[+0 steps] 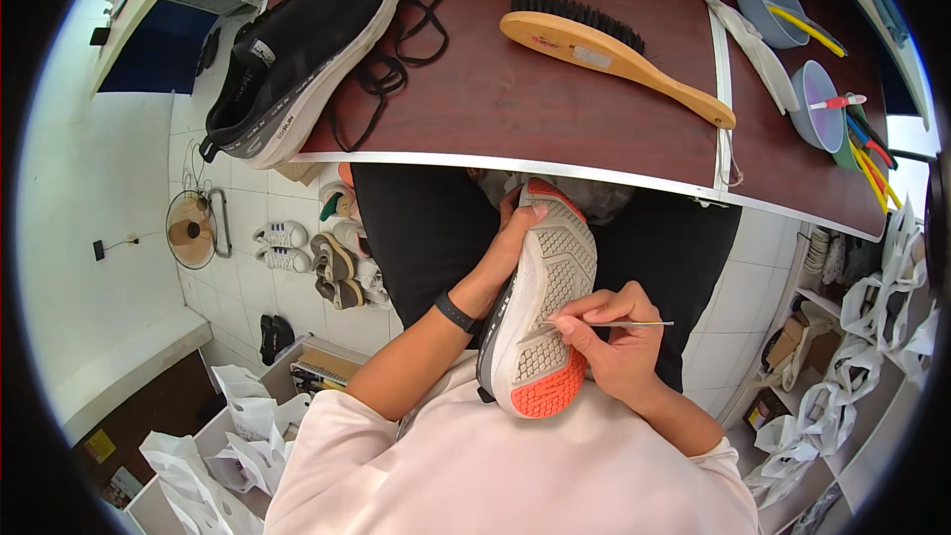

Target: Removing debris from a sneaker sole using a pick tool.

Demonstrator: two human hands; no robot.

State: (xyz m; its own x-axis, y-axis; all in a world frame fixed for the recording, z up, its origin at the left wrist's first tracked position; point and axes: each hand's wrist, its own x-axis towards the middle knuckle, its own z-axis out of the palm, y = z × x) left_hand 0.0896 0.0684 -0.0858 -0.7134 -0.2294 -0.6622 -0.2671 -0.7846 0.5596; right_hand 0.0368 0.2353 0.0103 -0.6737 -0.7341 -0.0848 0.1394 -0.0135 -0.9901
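Note:
A running shoe (561,272) rests on my lap with its sole turned up, grey-white in the middle and orange at toe and heel. My left hand (515,233) is closed round its far end, the thumb lying on the sole. Between the fingers of my right hand (624,345) is a thin metal pick (646,323). Its tip meets the sole's grooves near the middle. On the table beyond, a matching black shoe (307,54) lies with its lace (424,20) pulled loose beside it.
The dark red table (475,109) has a white front edge. A wooden-handled brush (619,61), a blue bowl (771,5) and a second bowl (816,109) with small brushes stand on it. Several shoes (337,263) and a fan (190,230) are on the floor at left; white bags (854,372) line the right.

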